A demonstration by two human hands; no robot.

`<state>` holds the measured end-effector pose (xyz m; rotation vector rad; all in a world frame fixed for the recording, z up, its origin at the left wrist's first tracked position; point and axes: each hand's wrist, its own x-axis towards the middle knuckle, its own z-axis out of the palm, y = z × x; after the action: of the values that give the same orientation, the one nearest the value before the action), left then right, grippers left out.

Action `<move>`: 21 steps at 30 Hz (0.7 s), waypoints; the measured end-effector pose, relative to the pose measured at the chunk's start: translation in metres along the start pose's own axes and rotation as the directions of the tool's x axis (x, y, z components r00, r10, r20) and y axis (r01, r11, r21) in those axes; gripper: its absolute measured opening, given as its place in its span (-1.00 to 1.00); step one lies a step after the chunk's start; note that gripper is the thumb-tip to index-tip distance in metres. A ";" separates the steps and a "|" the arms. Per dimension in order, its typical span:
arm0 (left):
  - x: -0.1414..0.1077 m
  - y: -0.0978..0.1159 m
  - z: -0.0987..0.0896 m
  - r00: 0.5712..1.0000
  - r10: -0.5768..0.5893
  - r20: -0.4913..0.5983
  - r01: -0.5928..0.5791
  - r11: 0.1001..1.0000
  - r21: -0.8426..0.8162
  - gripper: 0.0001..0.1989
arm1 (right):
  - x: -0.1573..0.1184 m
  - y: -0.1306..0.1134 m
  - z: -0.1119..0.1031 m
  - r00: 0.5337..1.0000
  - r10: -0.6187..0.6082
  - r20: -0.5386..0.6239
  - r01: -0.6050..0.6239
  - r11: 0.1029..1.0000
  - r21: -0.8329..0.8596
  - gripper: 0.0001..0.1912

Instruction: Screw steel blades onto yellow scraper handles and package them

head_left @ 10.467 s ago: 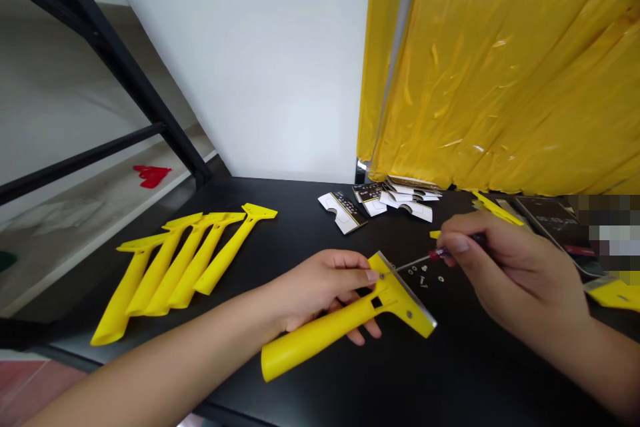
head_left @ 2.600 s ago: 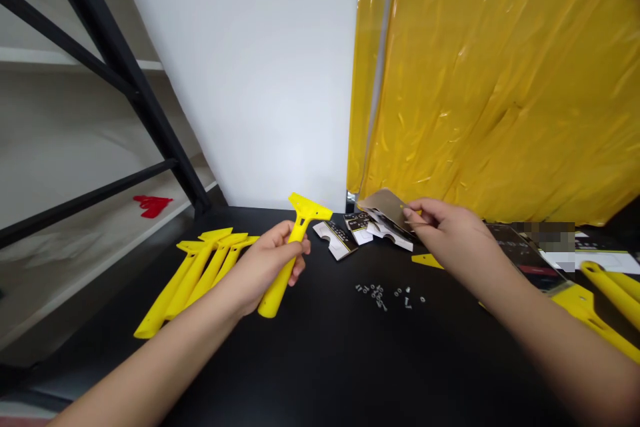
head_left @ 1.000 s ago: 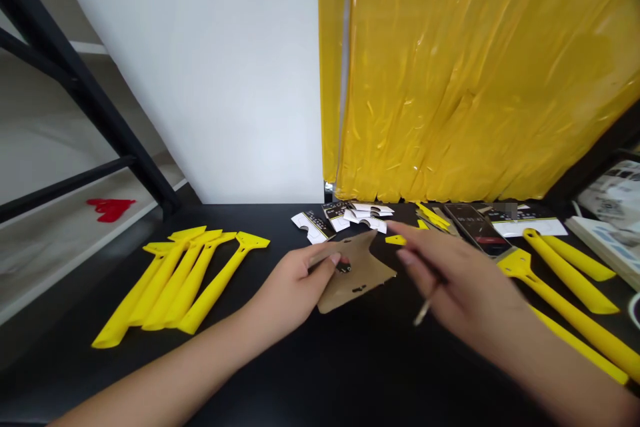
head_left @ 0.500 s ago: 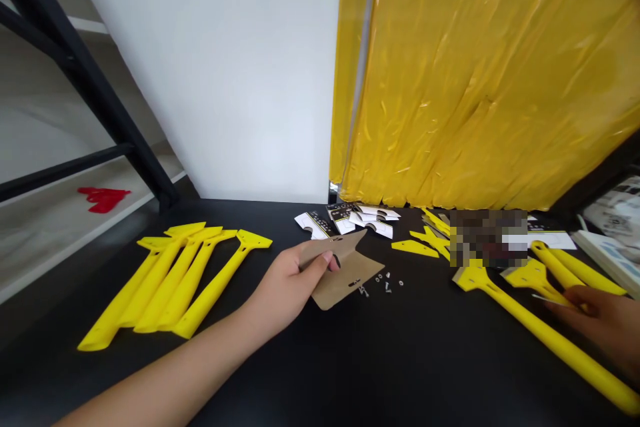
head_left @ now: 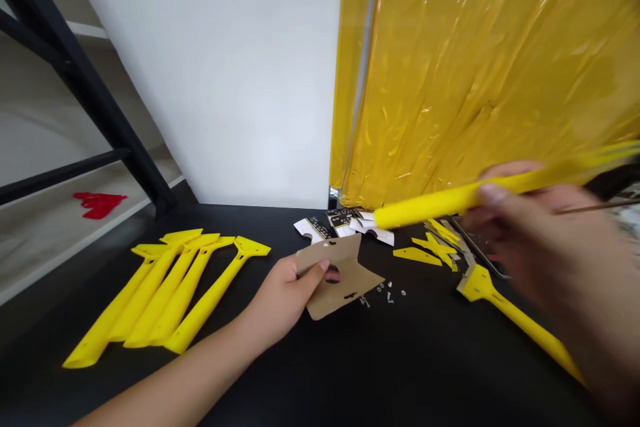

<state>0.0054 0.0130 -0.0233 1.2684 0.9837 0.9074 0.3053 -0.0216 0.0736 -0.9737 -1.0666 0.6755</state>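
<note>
My left hand (head_left: 287, 293) reaches in from the near left, forearm slanting up and rightward, and pinches the brown card (head_left: 343, 283) by its left edge, thumb laid on top. The card is folded, its two flaps angled apart, above the middle of the black table (head_left: 320, 373).

My right hand (head_left: 525, 227) is raised at the right, its forearm coming up from the near right corner. Its fingers are closed round the yellow handle (head_left: 435, 203), which slopes down to the left, its end in front of the white cards (head_left: 383, 237). A thin rod (head_left: 600, 207) shows beside that hand (too blurred to tell how I grip it).

Small screws (head_left: 389, 295) lie just right of the card, with yellow plates (head_left: 417, 255) beyond them. One scraper (head_left: 530, 330) lies at the right, partly behind my right arm; five yellow tools (head_left: 185, 293) are grouped at the left, heads pointing away from me.
</note>
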 end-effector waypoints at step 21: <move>-0.010 0.006 0.006 0.990 -0.018 0.141 0.019 1.000 -0.004 -0.65 | -0.044 0.085 0.028 0.947 0.194 0.257 -0.201 0.979 0.001 -0.81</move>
<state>0.0081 0.0021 -0.0164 1.2989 0.8796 0.7942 0.2633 -0.0127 -0.0165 -0.9968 -1.1902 0.9998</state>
